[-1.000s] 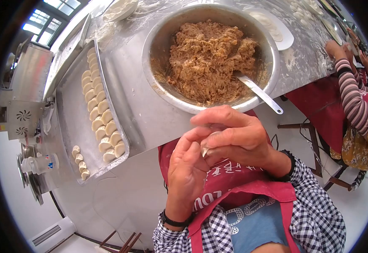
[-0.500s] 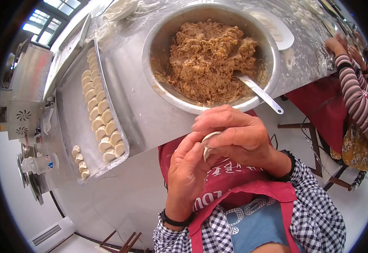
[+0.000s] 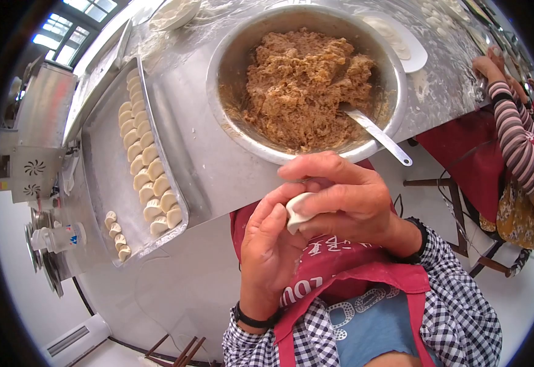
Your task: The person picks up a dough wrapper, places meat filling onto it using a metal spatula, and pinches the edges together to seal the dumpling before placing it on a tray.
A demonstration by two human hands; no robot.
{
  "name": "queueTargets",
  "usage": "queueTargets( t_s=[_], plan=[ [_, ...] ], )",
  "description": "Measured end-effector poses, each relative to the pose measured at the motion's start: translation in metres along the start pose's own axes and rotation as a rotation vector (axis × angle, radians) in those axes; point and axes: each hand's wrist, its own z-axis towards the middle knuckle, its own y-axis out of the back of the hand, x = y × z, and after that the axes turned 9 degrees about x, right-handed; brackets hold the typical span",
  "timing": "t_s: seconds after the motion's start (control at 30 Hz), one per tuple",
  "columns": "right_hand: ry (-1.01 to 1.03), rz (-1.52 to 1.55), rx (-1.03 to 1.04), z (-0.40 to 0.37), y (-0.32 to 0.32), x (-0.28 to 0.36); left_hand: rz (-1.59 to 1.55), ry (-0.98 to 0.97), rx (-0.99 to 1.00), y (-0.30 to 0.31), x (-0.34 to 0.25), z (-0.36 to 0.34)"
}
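Between my two hands, just in front of the table edge, is a pale dumpling (image 3: 299, 211). My left hand (image 3: 272, 235) has its thumb and fingers closed on the near side of it. The fingers of my right hand (image 3: 349, 199) pinch it from the other side and cover part of its edge. Beyond my hands stands a large metal bowl (image 3: 213, 92) of brown minced filling (image 3: 306, 85), with a white-handled spoon (image 3: 380, 136) stuck into it and leaning on the rim.
A metal tray (image 3: 105, 165) on the left holds rows of dumplings (image 3: 147, 153) and several smaller ones (image 3: 117, 235). Behind the bowl lies a white plate of wrappers (image 3: 395, 40). At the right, a co-worker's striped sleeve (image 3: 511, 134) reaches over the floured table (image 3: 435, 92).
The dumpling has turned so more of its pale side shows, and it sits slightly further left. My right fingers have shifted along it; the bowl and tray stay put.
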Motion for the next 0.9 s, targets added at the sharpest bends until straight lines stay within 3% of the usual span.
queueTargets(
  t_s=[0.07,0.2,0.4,0.57,0.8,0.9],
  plan=[
    [0.153,-0.066,0.150,0.000,0.009,-0.009,-0.050,-0.011,-0.028,0.002,0.001,0.000],
    [0.194,-0.085,0.161,0.003,0.009,-0.007,-0.052,-0.013,-0.092,-0.005,-0.001,0.003],
    [0.117,-0.112,0.089,0.013,0.003,0.002,-0.168,-0.031,0.044,-0.005,-0.008,0.004],
    [0.323,-0.362,0.137,0.017,0.004,-0.004,-0.247,-0.039,-0.016,-0.013,-0.007,0.005],
    [0.307,-0.335,0.212,0.016,0.005,-0.005,-0.237,-0.051,-0.037,-0.012,-0.006,0.005],
    [0.217,-0.195,0.136,0.015,0.001,-0.005,-0.308,-0.010,0.030,-0.003,-0.006,0.003]
  ],
)
